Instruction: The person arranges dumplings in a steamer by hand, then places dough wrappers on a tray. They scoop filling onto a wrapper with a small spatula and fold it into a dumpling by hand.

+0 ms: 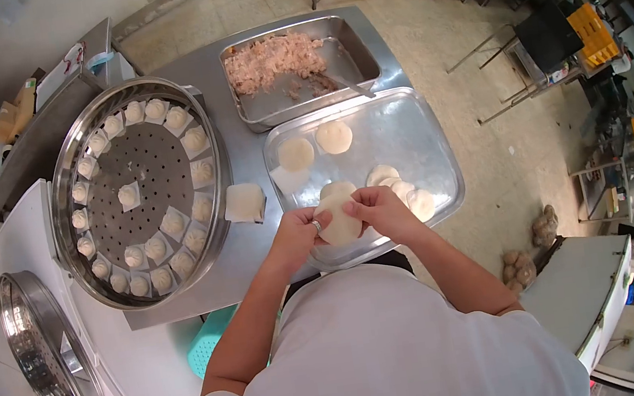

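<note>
Both hands share one narrow grip: left hand (297,231) and right hand (385,209) pinch a soft, pale dough disc (342,228) at opposite edges, I judge to spread its load evenly. Below it I see a smooth metal tray (411,144); other floury rounds (334,137) lie ahead and to the right, some overlapping. Farther ahead, a deep steel pan (346,46) holds lumpy pink mince (274,62), probably for easy reach. Left of the grip, a round perforated steamer (107,175) carries pleated buns (128,195) on paper squares, likely against sticking.
</note>
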Motion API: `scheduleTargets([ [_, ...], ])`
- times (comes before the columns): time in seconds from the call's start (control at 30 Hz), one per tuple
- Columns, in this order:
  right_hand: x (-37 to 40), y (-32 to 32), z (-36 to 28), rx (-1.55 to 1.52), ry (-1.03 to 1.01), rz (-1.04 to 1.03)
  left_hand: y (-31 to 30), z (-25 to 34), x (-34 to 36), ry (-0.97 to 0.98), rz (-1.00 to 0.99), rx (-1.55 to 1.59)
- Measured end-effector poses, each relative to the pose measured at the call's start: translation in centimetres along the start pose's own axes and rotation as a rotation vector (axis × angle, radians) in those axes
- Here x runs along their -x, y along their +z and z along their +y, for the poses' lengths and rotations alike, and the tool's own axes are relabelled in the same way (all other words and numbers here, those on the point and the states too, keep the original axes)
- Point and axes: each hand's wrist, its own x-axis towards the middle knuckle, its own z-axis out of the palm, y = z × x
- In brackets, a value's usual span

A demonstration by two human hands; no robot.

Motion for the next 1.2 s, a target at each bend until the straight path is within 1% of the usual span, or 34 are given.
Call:
scheduleTargets([
  [0.07,-0.5,-0.3,-0.3,0.123,0.018,-0.010,-0.2,-0.1,-0.3,0.005,0.027,-0.024],
  [0.1,-0.8,-0.2,-0.6,0.151,0.013,0.005,-0.2,0.0,-0.4,0.006,0.055,0.048],
  [0.17,-1.5,-0.5,-1.0,0.167,0.014,-0.053,-0.3,0.2,-0.5,0.009,0.110,0.194],
  [0.23,-2.5,-1.2,-1.2,0.171,0.005,-0.140,0.6,0.7,-0.3,0.040,0.153,0.139],
  [0.27,-3.0,-2.0,-1.5,0.293,-0.062,-0.127,0.9,0.9,-0.2,0.055,0.176,0.113],
  [0.33,-3.9,-3.3,-3.9,0.534,-0.201,-0.098,1.0,1.2,-0.5,0.041,0.165,-0.039],
  [0.37,-4.8,-4.0,-5.3,0.508,-0.336,0.025,1.2,1.3,-0.7,0.031,0.159,-0.113],
  [0.43,-8.0,-6.2,-9.0,0.772,-0.513,0.212,1.3,0.8,-1.3,0.033,0.211,-0.054],
  [0.47,-9.9,-7.4,-10.1,0.830,-0.571,0.267,1.4,0.6,-1.5,0.033,0.238,-0.025],
  [0.5,-12.0,-8.7,-10.7,1.006,-0.688,0.305,1.7,0.5,-1.5,0.022,0.265,0.024],
  [0.6,-15.4,-9.7,-12.3,1.431,-0.658,0.296,2.5,0.3,-1.2,-0.014,0.326,0.142],
  [0.67,-18.4,-10.9,-12.5,1.552,-0.437,0.111,2.9,0.1,-1.0,-0.038,0.349,0.188],
  [0.7,-19.3,-11.0,-12.9,1.606,-0.321,0.018,2.9,-0.5,-1.1,-0.027,0.340,0.277],
  [0.77,-20.7,-11.1,-13.4,1.674,-0.233,-0.109,2.8,-1.9,-1.5,-0.006,0.316,0.455],
  [0.8,-21.2,-11.0,-13.9,1.707,-0.189,-0.171,2.9,-2.1,-1.4,-0.001,0.312,0.460],
  [0.9,-22.0,-11.0,-15.0,1.737,-0.221,-0.084,3.1,-2.2,-1.7,0.009,0.310,0.455],
  [1.0,-23.2,-10.9,-15.6,1.792,-0.342,0.017,3.0,-2.1,-2.1,-0.008,0.333,0.383],
  [1.1,-21.1,-9.4,-18.9,1.809,-0.261,0.063,2.6,-1.8,-2.7,-0.008,0.374,0.326],
  [1.2,-21.4,-8.2,-20.0,1.837,-0.421,0.088,2.3,-1.9,-2.7,0.023,0.382,0.403],
])
